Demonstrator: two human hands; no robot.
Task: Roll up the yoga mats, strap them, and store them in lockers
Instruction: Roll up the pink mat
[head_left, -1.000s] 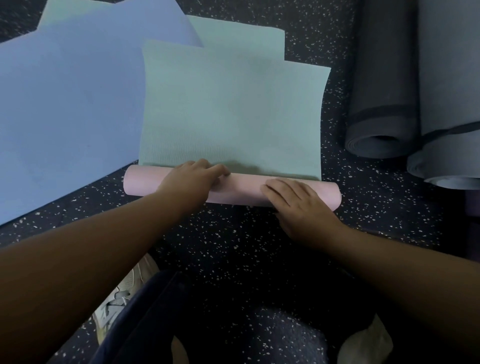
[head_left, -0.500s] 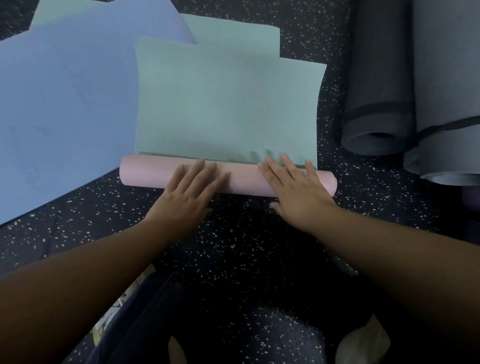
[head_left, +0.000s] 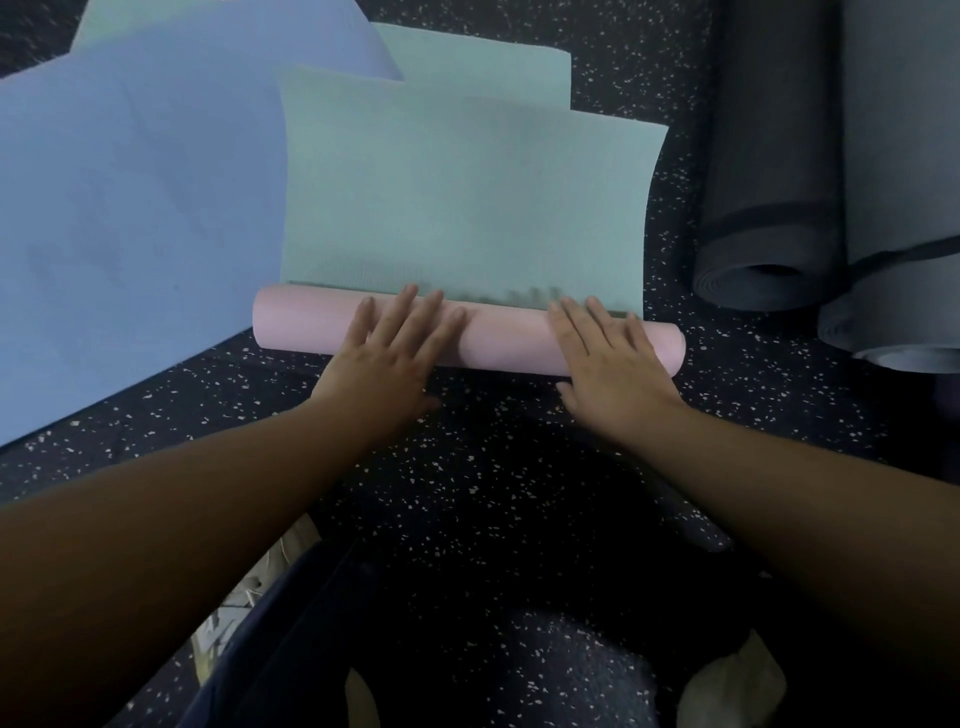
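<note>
Rolling stage: left hand (head_left: 387, 353) and right hand (head_left: 605, 358), fingers flat and spread, press the pink roll (head_left: 498, 340); its long axis runs crosswise, with unrolled green mat (head_left: 462, 208) beyond.

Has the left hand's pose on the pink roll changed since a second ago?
Yes. The left hand, earlier curled over the pink roll, now lies flat with straight fingers.

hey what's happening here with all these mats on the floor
A person is rolling up a yoga mat, green on top and pink underneath. The left hand and right hand press flat on the pink roll, with most of the mat yet to be rolled. A blue mat lies flat beside it. Two grey rolled mats, already strapped, lie to the right.
</note>
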